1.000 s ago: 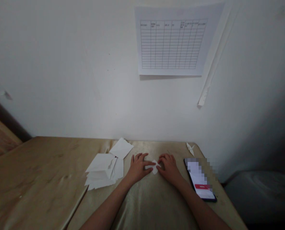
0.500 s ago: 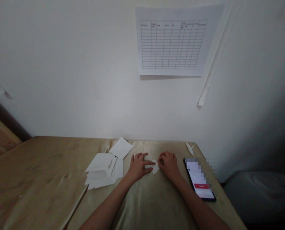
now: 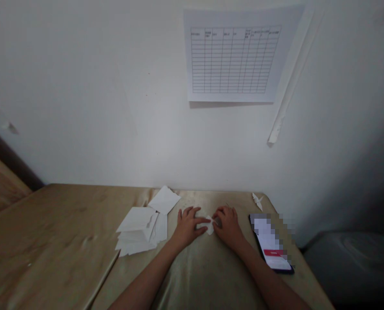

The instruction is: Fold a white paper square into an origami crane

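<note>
A small piece of folded white paper [image 3: 209, 225] lies flat on the table between my two hands. My left hand [image 3: 188, 226] comes from the left with fingers apart, its index fingertip resting on the paper and the thumb close to the paper's left edge. From the other side, my right hand [image 3: 227, 223] has its thumb and index finger curled together at the paper's right edge. Those fingertips hide part of that edge.
Loose white paper sheets [image 3: 135, 219] lie in a pile left of my hands, with another sheet [image 3: 164, 199] behind. At right are a phone [image 3: 269, 245] and a small folded paper bird [image 3: 257, 201]. A printed table sheet [image 3: 233, 64] hangs on the wall.
My right hand's thumb and index finger have drawn closer together at the paper's edge. The left hand stays nearly still, and the whole view has shifted slightly.
</note>
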Demonstrator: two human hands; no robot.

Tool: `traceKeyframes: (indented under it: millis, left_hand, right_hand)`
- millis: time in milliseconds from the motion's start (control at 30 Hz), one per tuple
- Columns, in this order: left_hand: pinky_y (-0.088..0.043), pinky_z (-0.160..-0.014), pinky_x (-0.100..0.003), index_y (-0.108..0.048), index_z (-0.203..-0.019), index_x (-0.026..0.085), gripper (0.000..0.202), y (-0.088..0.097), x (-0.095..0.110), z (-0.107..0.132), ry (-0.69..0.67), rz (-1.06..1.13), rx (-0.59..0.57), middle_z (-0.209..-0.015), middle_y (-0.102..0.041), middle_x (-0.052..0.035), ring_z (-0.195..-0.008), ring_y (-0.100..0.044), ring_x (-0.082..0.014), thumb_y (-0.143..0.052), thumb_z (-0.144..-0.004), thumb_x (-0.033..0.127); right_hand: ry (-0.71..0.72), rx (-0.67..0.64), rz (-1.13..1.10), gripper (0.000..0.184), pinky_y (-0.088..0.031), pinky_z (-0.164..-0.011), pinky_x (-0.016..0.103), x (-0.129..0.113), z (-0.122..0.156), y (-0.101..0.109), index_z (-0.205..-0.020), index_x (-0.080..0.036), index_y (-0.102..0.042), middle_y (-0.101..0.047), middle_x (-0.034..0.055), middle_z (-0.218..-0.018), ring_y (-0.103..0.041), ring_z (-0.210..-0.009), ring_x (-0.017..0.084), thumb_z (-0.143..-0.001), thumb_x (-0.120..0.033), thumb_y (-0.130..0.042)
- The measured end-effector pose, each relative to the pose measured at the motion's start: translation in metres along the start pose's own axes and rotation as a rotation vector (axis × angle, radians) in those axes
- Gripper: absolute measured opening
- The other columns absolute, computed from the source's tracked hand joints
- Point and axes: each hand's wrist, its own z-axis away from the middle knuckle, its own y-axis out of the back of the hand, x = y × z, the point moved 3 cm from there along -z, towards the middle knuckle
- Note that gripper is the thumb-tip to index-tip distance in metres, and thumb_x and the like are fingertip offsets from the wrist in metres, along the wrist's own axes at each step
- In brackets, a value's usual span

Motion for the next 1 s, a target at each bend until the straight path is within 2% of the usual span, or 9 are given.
traceKeyframes:
  millis: [133,267,467,633,767,1000]
  left_hand:
    - [-0.017,-0.114,-0.071,-0.067,-0.120,0.053,0.036,-0.001,0.002,0.002,-0.004,-0.028,0.023,-0.148,-0.051,-0.0006,-0.141,-0.035,-0.0366,-0.073,-0.086,0.042]
    - [-0.017,-0.115,-0.071,-0.064,-0.126,0.051,0.042,0.000,0.000,0.002,-0.024,-0.040,0.033,-0.149,-0.049,-0.0022,-0.141,-0.034,-0.0377,-0.071,-0.086,0.046]
    - [-0.016,-0.114,-0.074,-0.060,-0.131,0.052,0.047,0.001,-0.003,0.001,-0.034,-0.039,0.032,-0.150,-0.048,-0.0022,-0.141,-0.034,-0.0394,-0.071,-0.085,0.049]
    - [-0.018,-0.116,-0.071,-0.066,-0.125,0.048,0.037,0.003,-0.005,-0.001,-0.048,-0.016,0.020,-0.152,-0.047,-0.0012,-0.142,-0.034,-0.0376,-0.067,-0.088,0.048]
    - [-0.020,-0.115,-0.069,-0.072,-0.115,0.046,0.026,0.007,-0.007,-0.002,-0.068,0.002,0.007,-0.152,-0.048,0.0014,-0.142,-0.033,-0.0368,-0.067,-0.090,0.041]
    - [-0.018,-0.117,-0.067,-0.071,-0.114,0.039,0.028,0.011,-0.001,0.000,-0.150,0.027,-0.007,-0.152,-0.050,0.0033,-0.143,-0.034,-0.0352,-0.070,-0.086,0.034]
  right_hand:
    - [0.017,-0.035,0.007,0.020,-0.013,-0.119,0.054,-0.007,0.003,0.006,-0.103,-0.028,-0.071,-0.062,0.0059,-0.115,-0.053,-0.119,0.026,-0.084,-0.027,-0.066]
    - [-0.033,-0.073,0.029,0.018,-0.015,-0.118,0.055,-0.009,0.003,0.012,-0.101,-0.029,-0.074,-0.064,0.0060,-0.109,-0.056,-0.113,0.026,-0.085,-0.033,-0.068]
    - [-0.020,-0.139,0.082,0.024,-0.010,-0.118,0.061,-0.014,0.005,0.020,-0.104,-0.030,-0.076,-0.066,0.0076,-0.111,-0.056,-0.115,0.029,-0.086,-0.044,-0.068]
    - [0.027,-0.146,0.140,0.032,-0.002,-0.118,0.065,-0.018,0.007,0.025,-0.109,-0.032,-0.074,-0.066,0.0073,-0.114,-0.055,-0.118,0.030,-0.086,-0.051,-0.067]
    - [0.066,-0.174,0.203,0.033,0.000,-0.117,0.068,-0.019,0.007,0.027,-0.117,-0.032,-0.071,-0.065,0.0082,-0.116,-0.053,-0.121,0.031,-0.088,-0.047,-0.064]
    - [0.083,-0.218,0.172,0.032,-0.004,-0.117,0.069,-0.009,0.006,0.022,-0.125,-0.036,-0.066,-0.065,0.0057,-0.119,-0.053,-0.121,0.027,-0.094,-0.033,-0.057]
